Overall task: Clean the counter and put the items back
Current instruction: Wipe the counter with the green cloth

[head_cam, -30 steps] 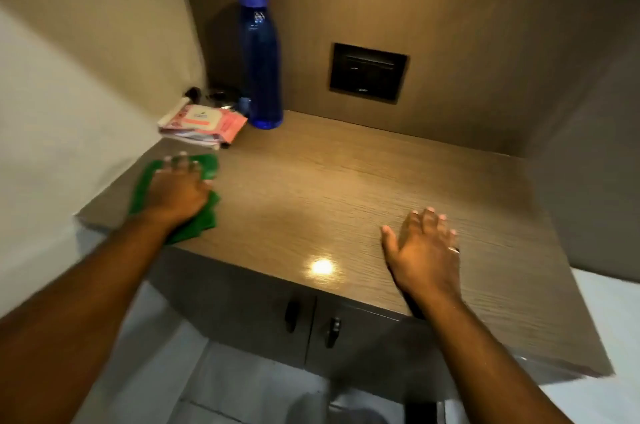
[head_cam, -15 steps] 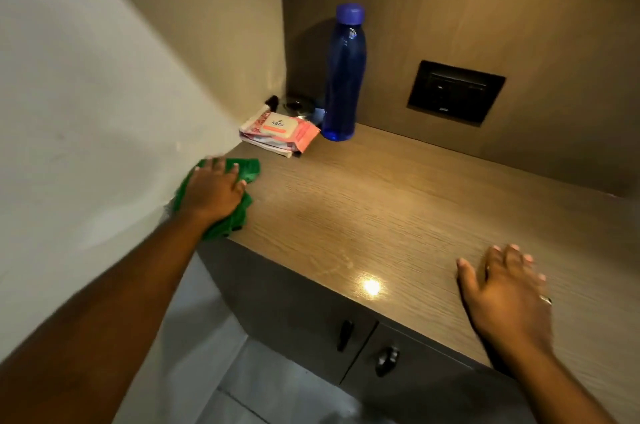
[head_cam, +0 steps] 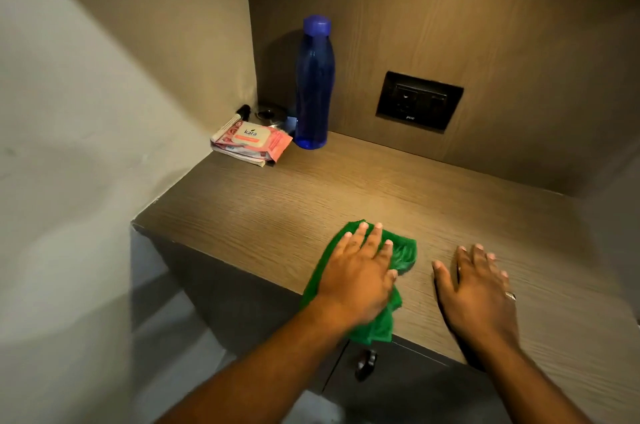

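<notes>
My left hand (head_cam: 360,271) presses flat on a green cloth (head_cam: 401,250) near the front edge of the wooden counter (head_cam: 277,209); part of the cloth hangs over the edge. Just to its right, my right hand (head_cam: 478,288) lies flat on the counter with fingers spread, holding nothing and wearing a ring. In the back left corner stand a tall blue bottle (head_cam: 314,84) and a pink pack of wipes (head_cam: 252,143) on some papers. Behind the wipes lie a marker (head_cam: 230,122) and a small round dark object (head_cam: 268,112).
A black socket panel (head_cam: 417,101) is set in the back wall. Walls close the counter on the left and back. Cabinet doors with a dark knob (head_cam: 363,359) are below the front edge. The floor lies below on the left.
My left hand has slid the green cloth from the counter's left front corner to the right, close to my right hand. The view has shifted; my right hand stays flat on the counter.
</notes>
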